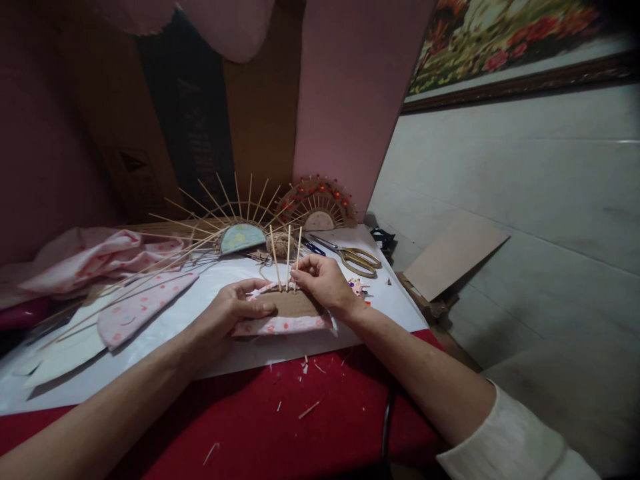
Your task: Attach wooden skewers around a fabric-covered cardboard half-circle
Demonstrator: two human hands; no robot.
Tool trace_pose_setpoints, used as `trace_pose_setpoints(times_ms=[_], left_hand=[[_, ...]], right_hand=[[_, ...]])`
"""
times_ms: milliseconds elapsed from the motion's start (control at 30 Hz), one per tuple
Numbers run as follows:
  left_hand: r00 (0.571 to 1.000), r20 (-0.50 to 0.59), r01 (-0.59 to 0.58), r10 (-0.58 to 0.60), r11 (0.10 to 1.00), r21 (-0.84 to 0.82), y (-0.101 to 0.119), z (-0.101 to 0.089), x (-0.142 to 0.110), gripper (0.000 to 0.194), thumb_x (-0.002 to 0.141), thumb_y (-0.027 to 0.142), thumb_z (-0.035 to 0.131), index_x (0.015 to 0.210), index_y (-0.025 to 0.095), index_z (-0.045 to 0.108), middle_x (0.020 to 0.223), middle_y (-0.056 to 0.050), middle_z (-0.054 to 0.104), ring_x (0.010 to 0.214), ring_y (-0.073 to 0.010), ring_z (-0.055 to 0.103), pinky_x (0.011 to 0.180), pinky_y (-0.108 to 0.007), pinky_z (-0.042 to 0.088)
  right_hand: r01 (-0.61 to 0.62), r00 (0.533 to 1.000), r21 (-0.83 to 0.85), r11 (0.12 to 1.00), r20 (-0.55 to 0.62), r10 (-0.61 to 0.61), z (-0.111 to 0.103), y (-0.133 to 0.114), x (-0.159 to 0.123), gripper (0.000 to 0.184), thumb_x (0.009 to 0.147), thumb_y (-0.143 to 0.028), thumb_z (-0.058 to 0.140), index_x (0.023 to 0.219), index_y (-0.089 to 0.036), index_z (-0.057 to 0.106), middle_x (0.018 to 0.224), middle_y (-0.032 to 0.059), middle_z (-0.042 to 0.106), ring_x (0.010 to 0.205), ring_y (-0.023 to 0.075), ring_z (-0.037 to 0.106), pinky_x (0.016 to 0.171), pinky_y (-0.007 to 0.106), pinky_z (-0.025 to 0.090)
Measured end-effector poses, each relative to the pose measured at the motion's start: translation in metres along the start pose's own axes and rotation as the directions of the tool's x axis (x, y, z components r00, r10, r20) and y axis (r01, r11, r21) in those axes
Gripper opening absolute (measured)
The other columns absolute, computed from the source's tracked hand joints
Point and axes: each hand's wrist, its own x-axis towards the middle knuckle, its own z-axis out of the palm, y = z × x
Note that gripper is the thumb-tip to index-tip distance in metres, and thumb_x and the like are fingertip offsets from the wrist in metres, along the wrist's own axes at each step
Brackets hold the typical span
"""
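A half-round piece of cardboard [295,307], edged with pink dotted fabric, is held upright-tilted over the white sheet. My left hand [233,308] grips its left end, thumb on the bare cardboard face. Three thin wooden sticks stand along its curved upper edge. The rightmost wooden stick [299,241] is pinched between the thumb and fingers of my right hand [323,283]. The other two sticks, among them the middle stick [289,257], stand free of my fingers. Part of the right end of the cardboard is hidden behind my right hand.
Behind stand a stick fan with a green half-round base [243,238] and a flowered cardboard fan [320,200]. Gold-handled scissors [360,260] lie right, near a twine ball [277,245]. Pink fabric [100,260] and a fabric-covered half-round [145,310] lie left. Scraps dot the red cloth [250,420].
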Motion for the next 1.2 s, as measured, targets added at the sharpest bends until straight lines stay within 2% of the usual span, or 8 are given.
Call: trace_pose_setpoints(times_ms=[400, 500, 600, 667, 733, 900, 1067, 1200], left_hand=[[1.0, -0.006, -0.005, 0.005, 1.0, -0.008, 0.001, 0.001, 0.0, 0.041, 0.053, 0.014, 0.077, 0.088, 0.017, 0.056, 0.067, -0.002, 0.066, 0.052, -0.014, 0.06, 0.045, -0.021, 0.045], [1.0, -0.014, -0.024, 0.023, 0.999, -0.025, 0.001, 0.001, -0.001, 0.039, 0.052, 0.014, 0.077, 0.085, 0.016, 0.057, 0.067, -0.002, 0.067, 0.051, -0.0142, 0.061, 0.045, -0.022, 0.045], [0.995, -0.06, -0.082, 0.08, 0.996, -0.033, 0.003, 0.001, -0.002, 0.038, 0.053, 0.013, 0.077, 0.086, 0.017, 0.058, 0.071, -0.002, 0.068, 0.055, -0.0156, 0.063, 0.046, -0.022, 0.046], [0.984, -0.108, -0.149, 0.145, 0.988, -0.036, 0.005, 0.001, -0.002, 0.037, 0.054, 0.012, 0.077, 0.086, 0.016, 0.059, 0.072, -0.002, 0.068, 0.057, -0.0158, 0.064, 0.048, -0.023, 0.048], [0.967, -0.143, -0.221, 0.211, 0.974, -0.054, 0.007, 0.0, -0.002, 0.038, 0.054, 0.011, 0.076, 0.087, 0.017, 0.061, 0.072, -0.002, 0.068, 0.058, -0.0162, 0.064, 0.052, -0.025, 0.05], [0.938, -0.154, -0.327, 0.312, 0.942, -0.082, 0.007, -0.008, 0.002, 0.037, 0.055, 0.012, 0.075, 0.09, 0.016, 0.063, 0.075, -0.002, 0.068, 0.063, -0.0175, 0.065, 0.059, -0.029, 0.052], [0.93, -0.177, -0.336, 0.322, 0.941, -0.051, 0.008, -0.01, 0.003, 0.039, 0.053, 0.013, 0.075, 0.09, 0.015, 0.064, 0.07, -0.002, 0.068, 0.061, -0.0181, 0.064, 0.058, -0.028, 0.05], [0.933, -0.173, -0.324, 0.315, 0.945, -0.031, 0.011, -0.009, 0.0, 0.037, 0.054, 0.014, 0.074, 0.089, 0.013, 0.065, 0.073, -0.005, 0.069, 0.065, -0.0194, 0.065, 0.061, -0.028, 0.049]], right_hand=[[0.039, 0.999, -0.017, 0.999, -0.016, -0.039, 0.0, 0.005, 0.001, 0.012, 0.072, -0.027, 0.061, 0.069, -0.016, 0.057, 0.063, -0.0003, 0.056, 0.058, 0.0111, 0.048, 0.054, 0.025, 0.037], [0.026, 1.0, 0.045, 0.999, -0.017, -0.025, 0.0, 0.003, 0.002, 0.031, 0.078, -0.045, 0.056, 0.066, -0.016, 0.056, 0.06, 0.0002, 0.055, 0.054, 0.0107, 0.047, 0.053, 0.025, 0.035], [-0.077, 0.996, 0.208, 0.975, -0.03, 0.085, -0.001, -0.001, 0.003, 0.052, 0.077, -0.065, 0.045, 0.073, -0.015, 0.059, 0.063, 0.0042, 0.061, 0.057, 0.0124, 0.053, 0.053, 0.024, 0.036], [-0.141, 0.985, 0.278, 0.95, -0.056, 0.162, -0.002, -0.004, 0.003, 0.061, 0.074, -0.071, 0.042, 0.081, -0.014, 0.06, 0.069, 0.0071, 0.065, 0.06, 0.0137, 0.056, 0.054, 0.024, 0.037], [-0.152, 0.979, 0.28, 0.948, -0.09, 0.184, -0.003, -0.004, 0.002, 0.066, 0.072, -0.075, 0.04, 0.083, -0.013, 0.061, 0.074, 0.0093, 0.066, 0.064, 0.015, 0.058, 0.055, 0.025, 0.039], [-0.04, 0.99, 0.131, 0.991, -0.132, 0.057, 0.0, 0.002, 0.0, 0.069, 0.073, -0.076, 0.035, 0.081, -0.014, 0.064, 0.081, 0.0104, 0.066, 0.074, 0.0193, 0.059, 0.061, 0.028, 0.043], [-0.013, 0.999, 0.103, 0.995, -0.04, 0.017, 0.004, 0.007, -0.001, 0.067, 0.078, -0.073, 0.031, 0.082, -0.015, 0.064, 0.082, 0.0091, 0.066, 0.072, 0.0201, 0.059, 0.059, 0.029, 0.044], [0.029, 0.999, 0.081, 0.996, -0.038, -0.026, 0.004, 0.012, 0.0, 0.058, 0.078, -0.069, 0.038, 0.081, -0.017, 0.064, 0.086, 0.0086, 0.066, 0.074, 0.0203, 0.059, 0.058, 0.028, 0.043]])
